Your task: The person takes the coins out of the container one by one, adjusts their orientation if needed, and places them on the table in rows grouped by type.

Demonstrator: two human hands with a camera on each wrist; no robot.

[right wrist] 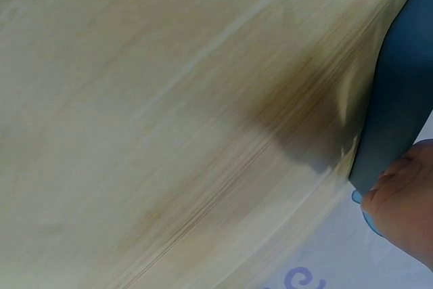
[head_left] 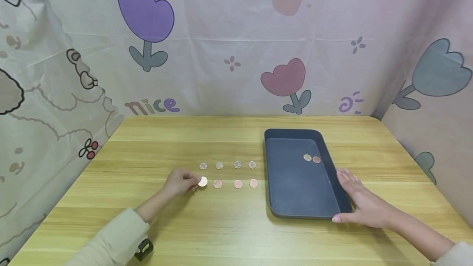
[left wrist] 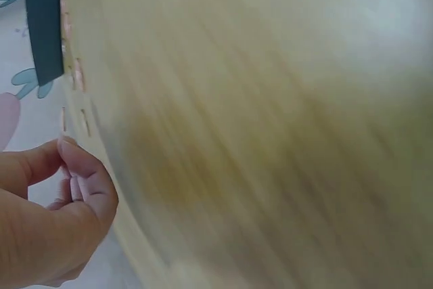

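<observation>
At the left end of the lower row on the table, my left hand (head_left: 182, 182) pinches a pale, shiny coin (head_left: 202, 182) between thumb and forefinger. To its right lie three copper-coloured coins (head_left: 238, 184). Behind them runs a row of several silvery coins (head_left: 219, 165). My right hand (head_left: 363, 202) rests against a dark grey rectangular tray (head_left: 303, 188), its fingers along the right side and its thumb at the near right corner. Inside the tray, toward the right, a yellowish coin (head_left: 307, 157) and a reddish coin (head_left: 316, 159) lie side by side.
The wooden table (head_left: 221, 225) runs back to a printed cloth (head_left: 218, 19) hung behind it, with more cloth at both sides. A black device (head_left: 144, 249) sits at my left wrist. The tray's raised wall (head_left: 266, 167) stands just right of the coin rows.
</observation>
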